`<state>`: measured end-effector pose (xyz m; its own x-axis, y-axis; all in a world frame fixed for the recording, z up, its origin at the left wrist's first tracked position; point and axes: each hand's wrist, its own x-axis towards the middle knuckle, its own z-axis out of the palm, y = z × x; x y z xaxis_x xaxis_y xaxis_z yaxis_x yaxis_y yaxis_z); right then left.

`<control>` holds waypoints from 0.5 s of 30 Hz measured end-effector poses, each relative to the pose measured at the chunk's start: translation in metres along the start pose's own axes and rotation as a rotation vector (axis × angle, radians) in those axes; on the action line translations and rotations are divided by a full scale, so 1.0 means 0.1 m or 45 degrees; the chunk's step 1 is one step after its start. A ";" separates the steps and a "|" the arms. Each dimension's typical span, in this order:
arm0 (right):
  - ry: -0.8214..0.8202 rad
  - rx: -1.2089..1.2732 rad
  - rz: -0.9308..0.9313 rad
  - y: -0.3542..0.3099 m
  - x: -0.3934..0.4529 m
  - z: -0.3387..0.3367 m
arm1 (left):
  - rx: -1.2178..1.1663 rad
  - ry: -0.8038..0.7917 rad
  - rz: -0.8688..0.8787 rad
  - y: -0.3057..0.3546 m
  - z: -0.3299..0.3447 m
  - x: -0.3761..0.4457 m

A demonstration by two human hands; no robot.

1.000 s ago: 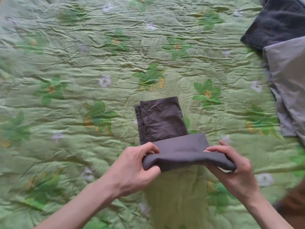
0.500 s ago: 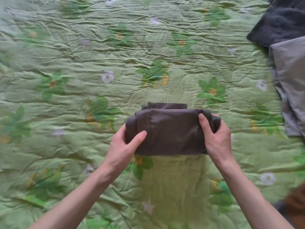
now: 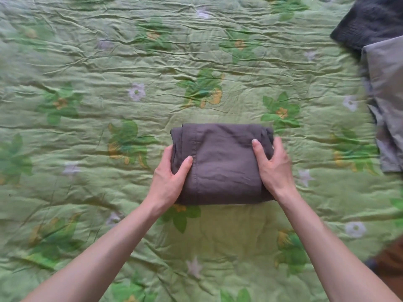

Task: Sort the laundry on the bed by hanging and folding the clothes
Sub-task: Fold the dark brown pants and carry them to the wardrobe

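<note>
A dark brown-grey garment (image 3: 224, 164) lies folded into a compact rectangle in the middle of the bed. My left hand (image 3: 169, 179) grips its left edge, thumb on top and fingers wrapped around the side. My right hand (image 3: 273, 168) grips its right edge the same way, thumb lying on the top face. The fingers of both hands are hidden behind the bundle's sides.
The bed is covered by a wrinkled green floral quilt (image 3: 109, 105). At the right edge lie a light grey garment (image 3: 386, 88) and, behind it, a dark grey knitted piece (image 3: 370, 20). Something brown (image 3: 390, 271) shows at the lower right corner.
Both hands folded the near flap of the garment away from me over the far part, making one compact bundle. They now hold its two sides.
</note>
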<state>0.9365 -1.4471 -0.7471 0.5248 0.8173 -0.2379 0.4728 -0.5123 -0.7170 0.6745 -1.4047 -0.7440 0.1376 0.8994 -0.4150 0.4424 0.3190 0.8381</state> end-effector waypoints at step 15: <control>-0.111 -0.552 -0.436 0.16 -0.22 0.42 | 1.029 0.131 0.680 -0.32 0.43 0.04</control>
<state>0.9027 -1.4618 -0.7812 0.2382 0.9655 -0.1053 0.8635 -0.2602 -0.4320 0.6984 -1.4242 -0.7880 0.4353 0.9002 0.0143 0.8244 -0.4049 0.3955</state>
